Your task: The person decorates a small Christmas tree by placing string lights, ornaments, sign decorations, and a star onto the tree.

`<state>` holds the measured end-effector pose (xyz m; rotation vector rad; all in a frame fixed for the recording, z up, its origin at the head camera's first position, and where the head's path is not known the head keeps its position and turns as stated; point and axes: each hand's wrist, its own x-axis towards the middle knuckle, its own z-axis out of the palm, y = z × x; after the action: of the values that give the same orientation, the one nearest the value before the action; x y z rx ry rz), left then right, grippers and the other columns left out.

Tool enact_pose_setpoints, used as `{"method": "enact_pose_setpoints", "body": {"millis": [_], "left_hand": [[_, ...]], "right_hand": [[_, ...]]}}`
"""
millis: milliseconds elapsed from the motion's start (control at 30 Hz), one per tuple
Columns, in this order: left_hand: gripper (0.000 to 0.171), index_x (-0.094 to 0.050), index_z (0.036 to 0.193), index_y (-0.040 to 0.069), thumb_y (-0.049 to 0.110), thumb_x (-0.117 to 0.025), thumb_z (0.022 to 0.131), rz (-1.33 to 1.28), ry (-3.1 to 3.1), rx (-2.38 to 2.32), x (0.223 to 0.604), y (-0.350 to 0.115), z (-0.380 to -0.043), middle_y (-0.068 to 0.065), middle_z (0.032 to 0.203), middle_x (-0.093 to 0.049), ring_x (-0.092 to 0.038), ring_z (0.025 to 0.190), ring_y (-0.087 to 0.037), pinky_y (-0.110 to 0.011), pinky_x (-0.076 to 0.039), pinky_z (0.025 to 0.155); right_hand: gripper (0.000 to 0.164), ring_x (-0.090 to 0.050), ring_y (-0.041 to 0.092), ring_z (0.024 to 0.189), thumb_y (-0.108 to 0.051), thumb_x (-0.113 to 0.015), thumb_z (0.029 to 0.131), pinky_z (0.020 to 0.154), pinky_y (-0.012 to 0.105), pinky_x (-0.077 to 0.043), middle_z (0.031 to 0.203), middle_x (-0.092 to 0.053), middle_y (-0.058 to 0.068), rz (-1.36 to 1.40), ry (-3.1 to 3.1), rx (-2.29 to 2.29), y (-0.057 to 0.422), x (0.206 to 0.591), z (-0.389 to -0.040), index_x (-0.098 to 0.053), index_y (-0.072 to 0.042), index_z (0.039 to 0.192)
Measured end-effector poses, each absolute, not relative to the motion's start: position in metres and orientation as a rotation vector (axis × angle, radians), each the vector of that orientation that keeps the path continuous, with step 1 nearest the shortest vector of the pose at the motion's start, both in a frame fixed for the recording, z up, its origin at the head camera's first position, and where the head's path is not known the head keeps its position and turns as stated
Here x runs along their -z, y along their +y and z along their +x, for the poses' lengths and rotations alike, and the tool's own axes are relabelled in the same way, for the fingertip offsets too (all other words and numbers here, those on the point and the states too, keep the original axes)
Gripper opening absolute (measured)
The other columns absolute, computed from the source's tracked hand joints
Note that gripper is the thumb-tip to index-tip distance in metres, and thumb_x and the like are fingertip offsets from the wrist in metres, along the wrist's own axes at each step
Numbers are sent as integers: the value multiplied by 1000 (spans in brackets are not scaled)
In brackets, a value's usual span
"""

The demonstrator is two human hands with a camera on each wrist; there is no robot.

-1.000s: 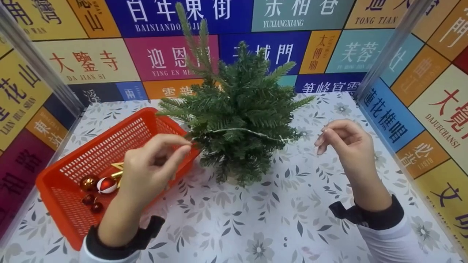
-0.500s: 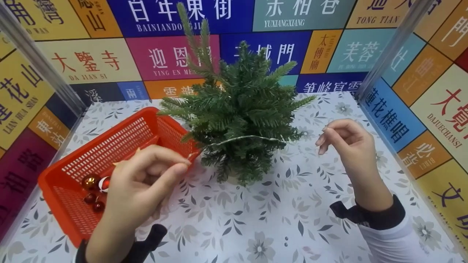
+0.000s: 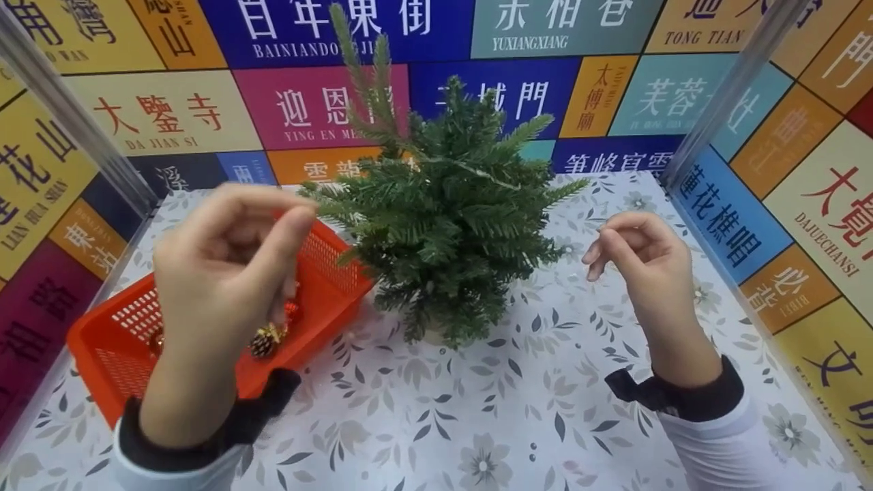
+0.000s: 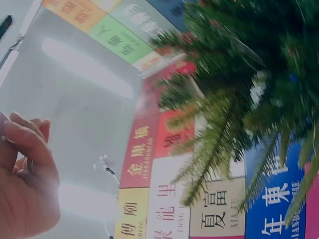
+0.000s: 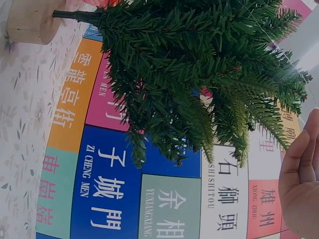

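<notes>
A small green artificial Christmas tree (image 3: 457, 218) stands mid-table; its wooden base (image 5: 32, 22) shows in the right wrist view. Across the front of its upper branches runs a thin silvery string (image 3: 477, 170), slightly slack. My left hand (image 3: 225, 259) pinches it between thumb and index finger, left of the tree and over the basket. On the tree's right, my right hand (image 3: 644, 273) has thumb and fingertips closed on the string's other side. Near the hands the string is too thin to follow clearly.
A red plastic basket (image 3: 327, 300) stands left of the tree, partly hidden behind my left hand and arm. A pine cone (image 3: 262, 343) and a red ornament (image 3: 292, 310) lie inside it. Printed panels (image 3: 164, 112) wall the table's back and sides.
My left hand dipped, then rose and moved left. The string has gone from the tree's lower-middle branches to its upper part. My right hand has risen only slightly.
</notes>
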<state>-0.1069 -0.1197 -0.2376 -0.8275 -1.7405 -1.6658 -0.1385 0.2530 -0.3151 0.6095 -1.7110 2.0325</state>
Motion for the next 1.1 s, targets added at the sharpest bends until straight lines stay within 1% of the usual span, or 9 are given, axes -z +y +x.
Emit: {"method": "enact_pose_setpoints", "body": {"millis": [67, 233, 333, 467, 567, 700, 867, 1000, 1100], "left_hand": [[10, -68, 94, -7, 1, -67, 88, -750, -1789, 1548, 225, -116, -119, -10, 52, -54, -43, 35, -13, -21, -33, 30], [24, -70, 98, 4, 26, -67, 91, -578, -1991, 1443, 198, -115, -144, -13, 54, -55, -43, 35, -20, -26, -35, 30], [28, -70, 100, 8, 34, -68, 89, -514, -2088, 1443, 184, -116, -157, -12, 56, -56, -43, 36, -21, -27, -37, 31], [32, -70, 101, 12, 41, -68, 87, -448, -2194, 1421, 168, -117, -175, -8, 57, -57, -45, 36, -20, -25, -40, 34], [33, -69, 104, 16, 44, -67, 87, -404, -2251, 1379, 158, -116, -189, -4, 56, -56, -46, 38, -17, -22, -42, 36], [34, -68, 109, 20, 46, -66, 87, -337, -2285, 1358, 149, -116, -212, 0, 57, -55, -47, 39, -11, -18, -41, 38], [39, -63, 120, 24, 47, -65, 88, -263, -2330, 1356, 141, -113, -240, 2, 62, -54, -47, 42, -9, -16, -40, 40], [43, -59, 127, 27, 46, -64, 88, -200, -2376, 1349, 136, -105, -251, 5, 64, -55, -47, 43, -7, -14, -39, 40], [42, -57, 127, 25, 44, -63, 90, -174, -2406, 1337, 133, -102, -257, 5, 65, -55, -46, 43, -7, -14, -39, 41]], "right_hand": [[6, -61, 16, 53, 7, -58, 92, 53, 24, -54, 68, -68, 8, 588, -1723, -2020, 249, 312, -140, -62, 4, 94], [4, -58, 16, 49, -1, -60, 93, 52, 24, -51, 66, -67, 6, 466, -1791, -1975, 240, 303, -144, -61, -2, 97], [5, -57, 16, 47, -2, -60, 93, 50, 23, -48, 66, -67, 6, 425, -1798, -1980, 236, 298, -146, -61, -3, 98], [4, -56, 15, 45, -2, -61, 92, 46, 22, -43, 64, -66, 6, 398, -1791, -1979, 230, 290, -151, -61, -2, 96], [3, -54, 16, 43, -4, -63, 92, 44, 21, -42, 60, -64, 5, 352, -1794, -1961, 228, 287, -155, -60, -4, 94], [7, -53, 16, 42, -5, -63, 92, 43, 22, -43, 55, -60, 5, 311, -1800, -1944, 225, 284, -159, -57, -6, 95], [11, -53, 15, 45, -3, -63, 92, 44, 23, -46, 55, -59, 4, 373, -1806, -1844, 222, 287, -162, -55, -7, 99], [10, -53, 14, 44, -1, -61, 92, 43, 23, -46, 54, -59, 1, 405, -1822, -1712, 221, 290, -163, -57, -8, 98], [9, -53, 13, 44, -2, -61, 92, 43, 23, -45, 54, -59, 0, 393, -1841, -1670, 218, 290, -164, -57, -8, 96]]}}
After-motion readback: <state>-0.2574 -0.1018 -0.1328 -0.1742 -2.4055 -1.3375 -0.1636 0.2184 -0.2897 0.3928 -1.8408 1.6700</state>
